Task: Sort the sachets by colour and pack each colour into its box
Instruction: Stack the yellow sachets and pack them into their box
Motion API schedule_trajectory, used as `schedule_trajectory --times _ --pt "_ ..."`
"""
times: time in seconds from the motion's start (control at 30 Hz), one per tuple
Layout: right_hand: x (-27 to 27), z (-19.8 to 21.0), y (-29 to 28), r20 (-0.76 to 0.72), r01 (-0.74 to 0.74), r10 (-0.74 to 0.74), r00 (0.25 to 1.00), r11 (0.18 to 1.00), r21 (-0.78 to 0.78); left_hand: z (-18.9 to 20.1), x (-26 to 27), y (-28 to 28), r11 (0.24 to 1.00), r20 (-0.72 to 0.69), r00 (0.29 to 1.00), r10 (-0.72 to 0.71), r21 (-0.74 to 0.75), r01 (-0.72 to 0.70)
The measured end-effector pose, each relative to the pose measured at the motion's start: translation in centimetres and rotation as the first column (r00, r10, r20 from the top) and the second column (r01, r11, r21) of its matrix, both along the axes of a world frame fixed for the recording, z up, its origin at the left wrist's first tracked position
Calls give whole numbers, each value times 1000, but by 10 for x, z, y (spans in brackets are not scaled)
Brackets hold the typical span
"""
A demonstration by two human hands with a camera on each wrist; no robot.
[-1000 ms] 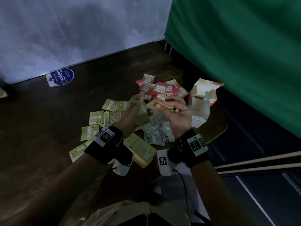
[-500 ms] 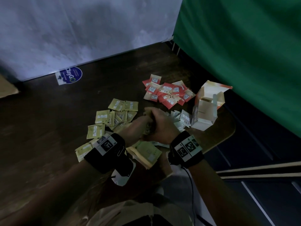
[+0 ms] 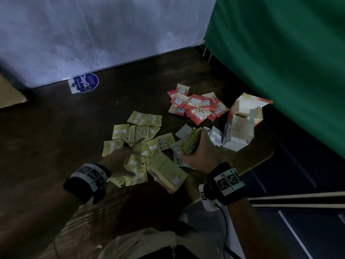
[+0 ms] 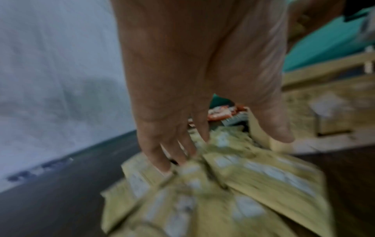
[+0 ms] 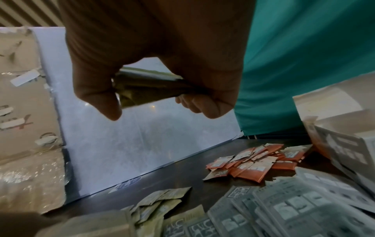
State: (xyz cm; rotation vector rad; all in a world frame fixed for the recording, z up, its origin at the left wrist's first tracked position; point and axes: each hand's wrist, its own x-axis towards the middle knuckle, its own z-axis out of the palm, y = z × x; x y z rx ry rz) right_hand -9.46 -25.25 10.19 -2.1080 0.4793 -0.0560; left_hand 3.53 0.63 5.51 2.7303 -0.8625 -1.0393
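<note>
My right hand (image 3: pixel 197 152) grips a small stack of yellow sachets (image 3: pixel 190 144) above the grey sachets (image 3: pixel 186 130); in the right wrist view the stack (image 5: pixel 150 86) sits between thumb and curled fingers. My left hand (image 3: pixel 121 161) reaches down with straight fingers (image 4: pixel 162 154) touching the loose yellow sachets (image 3: pixel 138 131); that view is blurred. A yellow box (image 3: pixel 168 171) lies flat between my hands. Red sachets (image 3: pixel 196 107) are heaped further back. An open orange-and-white box (image 3: pixel 240 124) stands at the right.
The dark wooden table (image 3: pixel 56 137) ends close to the right of the open box. A green curtain (image 3: pixel 280 71) hangs at the right and a white panel (image 3: pixel 93 34) stands at the back. A round blue sticker (image 3: pixel 85 84) lies by the panel.
My hands were together around the yellow stack. The left hand has let go and dropped left onto the loose yellow sachets; the right hand keeps the stack.
</note>
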Motion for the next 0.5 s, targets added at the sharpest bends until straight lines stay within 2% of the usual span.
schedule_trajectory --times 0.07,0.17,0.33,0.5 --pt "1 1 8 -6 -17 17 1000 999 -32 -20 -10 -8 998 81 996 -36 55 31" --pt "2 5 19 17 -42 42 999 999 -23 -34 -11 -22 1000 167 986 -3 2 2" --pt "1 6 24 13 -57 58 998 998 -26 -32 6 -33 1000 110 994 19 0 -19" --pt "0 3 21 -22 -67 67 998 998 0 -27 18 -33 978 18 979 202 -51 -201"
